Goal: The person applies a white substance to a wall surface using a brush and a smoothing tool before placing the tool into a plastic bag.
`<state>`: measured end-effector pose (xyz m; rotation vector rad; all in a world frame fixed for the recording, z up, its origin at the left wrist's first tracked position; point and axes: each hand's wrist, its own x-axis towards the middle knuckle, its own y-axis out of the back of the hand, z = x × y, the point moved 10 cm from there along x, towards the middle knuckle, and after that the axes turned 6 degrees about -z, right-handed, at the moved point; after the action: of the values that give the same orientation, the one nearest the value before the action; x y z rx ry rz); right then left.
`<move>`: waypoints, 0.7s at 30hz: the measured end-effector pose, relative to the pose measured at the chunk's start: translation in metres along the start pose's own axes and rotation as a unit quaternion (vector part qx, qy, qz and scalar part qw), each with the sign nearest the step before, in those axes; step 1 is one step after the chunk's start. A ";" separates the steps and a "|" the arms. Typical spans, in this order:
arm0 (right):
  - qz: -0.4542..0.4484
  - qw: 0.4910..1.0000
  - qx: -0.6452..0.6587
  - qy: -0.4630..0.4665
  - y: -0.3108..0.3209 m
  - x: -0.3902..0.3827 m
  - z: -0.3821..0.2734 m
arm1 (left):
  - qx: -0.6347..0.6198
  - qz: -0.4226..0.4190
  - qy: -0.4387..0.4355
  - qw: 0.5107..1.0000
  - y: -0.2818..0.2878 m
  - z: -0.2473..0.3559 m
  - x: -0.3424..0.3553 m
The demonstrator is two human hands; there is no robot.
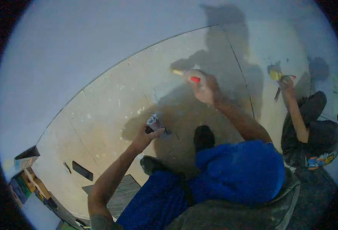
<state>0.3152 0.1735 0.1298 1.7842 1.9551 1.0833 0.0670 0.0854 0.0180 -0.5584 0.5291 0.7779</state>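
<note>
My left hand (146,137) grips a small grey, paste-smeared container (155,123) with a ragged rim, above the pale, stained board (104,115). My right hand (205,88) is closed on a short tool (177,72) with a yellow end and a red part, blurred and held higher up, to the right of the container. The tool casts a dark shadow on the board, so I cannot tell whether it touches the surface. My legs in blue trousers and dark socks lie below both hands.
A co-worker (318,138) sits at the right, a hand (287,85) holding a yellow object (276,75). A black phone-like slab (82,171) and a grey sheet (113,193) lie at the lower left, near boxes and clutter (38,180).
</note>
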 end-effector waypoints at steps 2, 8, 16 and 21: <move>0.095 0.993 -0.038 -0.061 0.047 -0.002 0.036 | 0.008 0.004 -0.010 1.000 0.000 0.008 -0.001; -0.173 0.952 -0.171 -0.187 -0.039 -0.054 0.048 | 0.017 -0.009 0.019 1.000 0.013 -0.031 0.005; -0.082 0.897 0.071 -0.429 0.047 -0.169 0.053 | 0.030 0.009 0.010 0.999 0.030 -0.023 -0.006; -0.002 0.906 -0.075 -0.417 0.124 -0.218 0.123 | -0.017 -0.011 -0.005 1.000 0.022 -0.012 0.004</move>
<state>0.5289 0.0033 0.0711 1.7355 1.2997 0.3272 0.0495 0.0925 0.0006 -0.5898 0.5004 0.7696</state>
